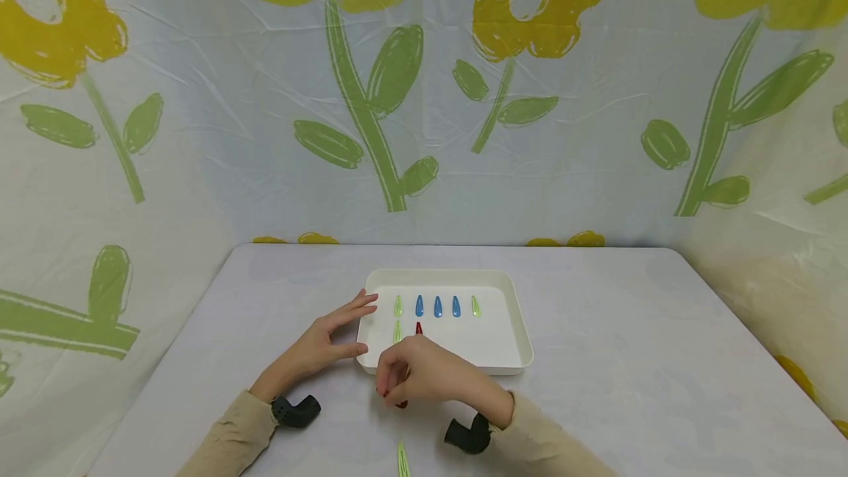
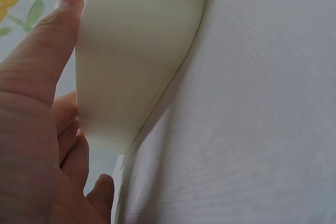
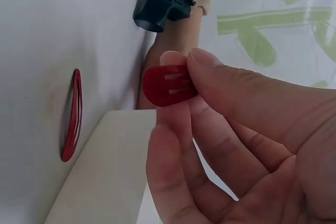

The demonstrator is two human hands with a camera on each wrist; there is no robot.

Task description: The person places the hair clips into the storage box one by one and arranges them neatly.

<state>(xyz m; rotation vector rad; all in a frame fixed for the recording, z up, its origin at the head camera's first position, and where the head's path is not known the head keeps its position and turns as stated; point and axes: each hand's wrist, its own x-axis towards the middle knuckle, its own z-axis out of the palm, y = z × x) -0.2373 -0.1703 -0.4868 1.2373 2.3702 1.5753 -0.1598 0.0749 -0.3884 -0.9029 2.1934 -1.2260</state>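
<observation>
My right hand (image 1: 424, 370) pinches a red snap hair clip (image 3: 167, 85) between thumb and fingertips, just over the near side of a white tray (image 1: 490, 348). On the table below that hand lies another red hair clip (image 3: 73, 116). My left hand (image 1: 331, 333) is at the tray's left side, its fingers loosely extended and touching the rim. Inside the tray, a row holds a green clip (image 1: 398, 305), three blue clips (image 1: 438, 306) and a second green clip (image 1: 475, 305). Nearer me are a green clip (image 1: 397, 330) and a red clip (image 1: 419, 327), partly hidden by my right hand.
A green hair clip (image 1: 403, 460) lies on the white table (image 1: 596, 359) close to the near edge of the head view. Behind the table hangs a white cloth (image 1: 583, 168) with yellow flowers and green leaves. Black devices (image 1: 468, 434) are worn on both wrists.
</observation>
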